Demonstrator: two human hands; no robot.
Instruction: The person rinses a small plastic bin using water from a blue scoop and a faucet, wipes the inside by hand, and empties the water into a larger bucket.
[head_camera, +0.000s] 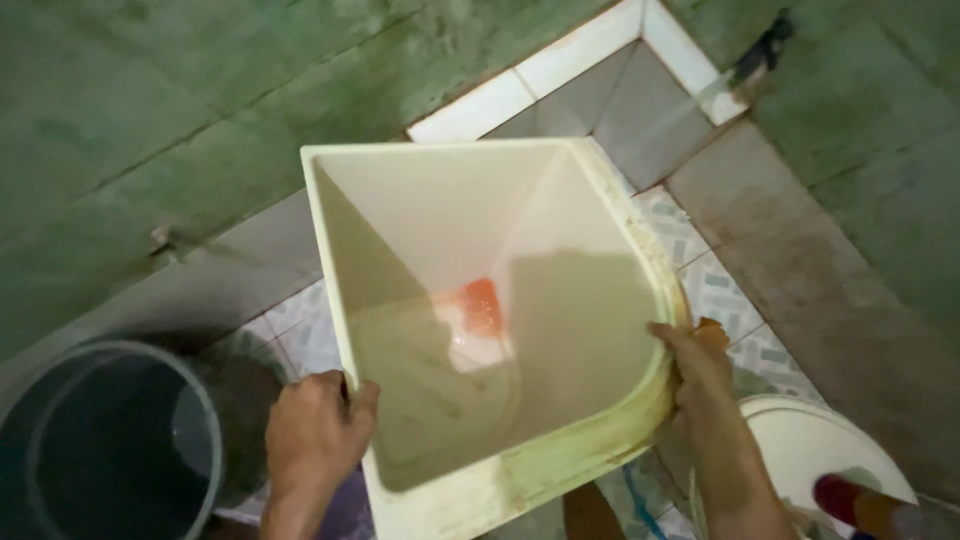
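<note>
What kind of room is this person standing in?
Most likely a bathroom or wash area. The walls are green and stained, the floor is patterned tile, a dark round bucket stands nearby, and both hands grip a square white tub.

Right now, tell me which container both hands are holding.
The square cream bin, gripped at its rim; the round dark bucket sits untouched at lower left.

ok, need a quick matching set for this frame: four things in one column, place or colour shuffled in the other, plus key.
Things:
1. square bin
2. left hand
3. right hand
4. round bucket

Descriptions:
A. dark, at the lower left of the view
B. grips the bin's rim on the side near the white tiles
C. cream, tilted, with an orange patch at its bottom
D. grips the bin's rim on the side near the bucket

Pairs: 1-C, 2-D, 3-B, 4-A
</note>
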